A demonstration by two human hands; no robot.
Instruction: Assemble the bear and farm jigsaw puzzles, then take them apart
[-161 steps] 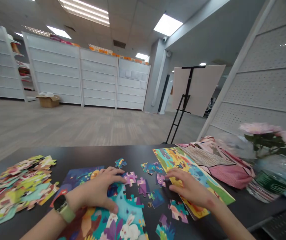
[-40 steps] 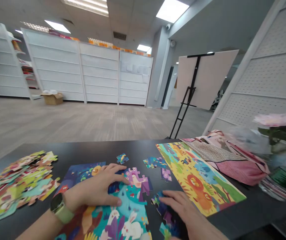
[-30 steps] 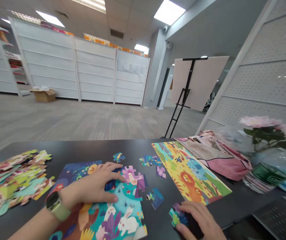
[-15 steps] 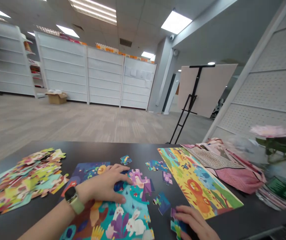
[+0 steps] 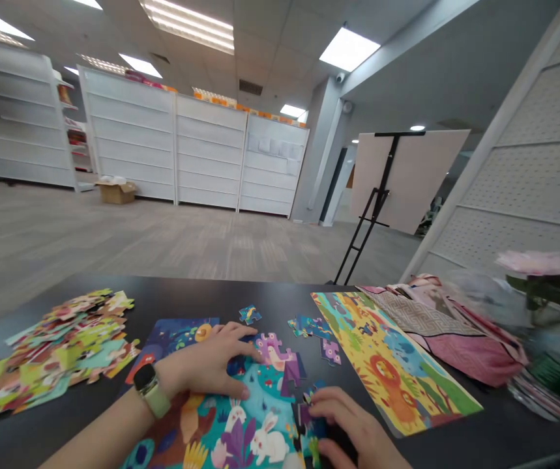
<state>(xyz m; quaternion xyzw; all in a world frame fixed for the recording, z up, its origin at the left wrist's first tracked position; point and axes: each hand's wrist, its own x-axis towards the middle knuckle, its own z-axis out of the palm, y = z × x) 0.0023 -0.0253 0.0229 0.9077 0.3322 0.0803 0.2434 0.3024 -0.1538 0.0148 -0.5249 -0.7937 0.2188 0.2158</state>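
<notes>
On the black tabletop [image 5: 176,296], a part-built teal, blue and brown cardboard jigsaw [image 5: 260,391] lies under the left hand [image 5: 206,368], which is spread and grips nothing. The half-curled right hand [image 5: 351,426] pinches a small purple, blue and green cardboard piece [image 5: 315,429]; whether it is lifted cannot be told. The piece lies at 9 o'clock from that nearer hand, 4 from the left, long axis roughly 12 to 6. The jigsaw's knobbed edge is just beside it at 9; tabletop shows at 2.
</notes>
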